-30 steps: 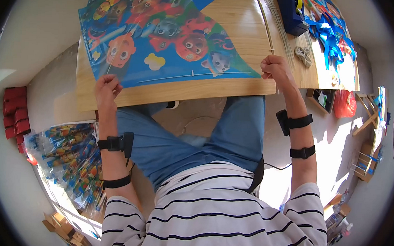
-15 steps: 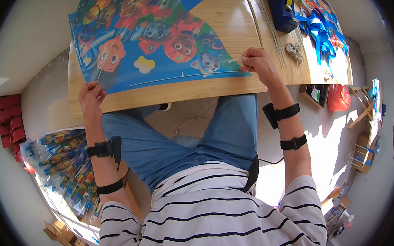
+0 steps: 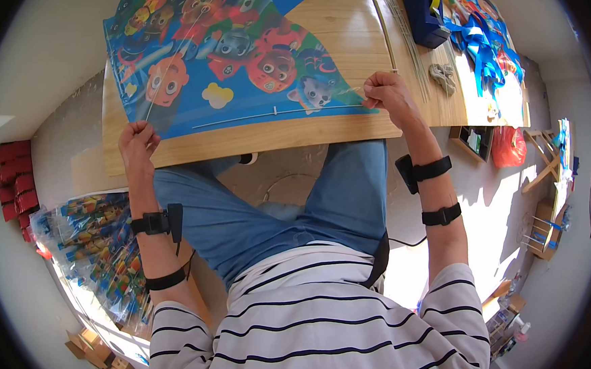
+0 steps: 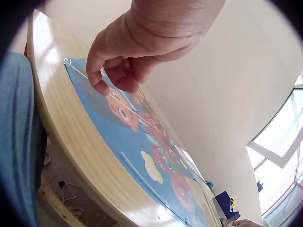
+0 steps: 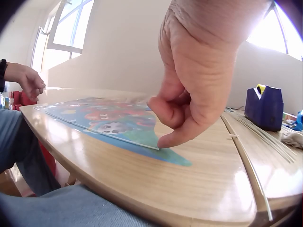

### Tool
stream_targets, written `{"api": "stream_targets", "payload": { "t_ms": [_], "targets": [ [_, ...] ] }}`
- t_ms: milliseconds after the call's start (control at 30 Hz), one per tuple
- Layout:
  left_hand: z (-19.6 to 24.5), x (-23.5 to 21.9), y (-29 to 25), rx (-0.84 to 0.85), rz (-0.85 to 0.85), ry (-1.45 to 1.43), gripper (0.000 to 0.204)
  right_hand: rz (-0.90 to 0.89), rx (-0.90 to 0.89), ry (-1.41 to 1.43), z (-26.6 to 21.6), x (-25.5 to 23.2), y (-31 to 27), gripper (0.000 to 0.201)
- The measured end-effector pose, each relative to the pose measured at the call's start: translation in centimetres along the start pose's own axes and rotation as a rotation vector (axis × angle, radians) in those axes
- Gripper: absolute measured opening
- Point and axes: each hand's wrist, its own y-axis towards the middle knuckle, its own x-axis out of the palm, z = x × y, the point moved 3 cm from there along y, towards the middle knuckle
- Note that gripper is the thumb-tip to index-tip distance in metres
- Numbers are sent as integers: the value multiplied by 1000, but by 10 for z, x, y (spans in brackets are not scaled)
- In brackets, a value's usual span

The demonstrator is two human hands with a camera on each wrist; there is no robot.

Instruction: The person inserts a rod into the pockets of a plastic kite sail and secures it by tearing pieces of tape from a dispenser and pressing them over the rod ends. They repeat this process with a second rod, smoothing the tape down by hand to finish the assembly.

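Rod (image 3: pixel 275 111) lengthwise along the near edge of the printed sheet (image 3: pixel 217 96), right end just beside the right hand (image 3: pixel 392 99), farther from the left hand (image 3: pixel 137 146); curled fingers on both, no telling whether around anything

The head view is bright, with heavy fisheye bending and black corners. Hard sunlight whitens the floor (image 3: pixel 405 279) at right of centre and the desk (image 3: pixel 359 36) at its far right end, where detail is lost; dark shadow shapes cut across the lit floor. In the left wrist view, windows (image 4: pixel 281 127) glare at the right edge, and a shine lies on the desk's upper left end. The right wrist view burns out at upper right, its hand softly shaded.
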Motion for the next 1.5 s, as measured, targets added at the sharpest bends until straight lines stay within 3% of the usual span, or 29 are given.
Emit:
{"api": "stream_targets", "payload": {
  "t_ms": [400, 900, 1200, 1500],
  "targets": [
    [0, 1, -1, 0, -9, -6, 11, 38, 5, -42, -6, 0, -5, 7],
    [-8, 30, 8, 121, -24, 149, 10, 52, 75, -158, -5, -21, -26, 5],
    [-13, 28, 11, 170, 27, 365, 6, 23, 29, -180, -4, -8, -27, 3],
    [-22, 24, 20, 186, 37, 385, 6, 114, -19, -289, 2, -6, -20, 6]
  ]
}}
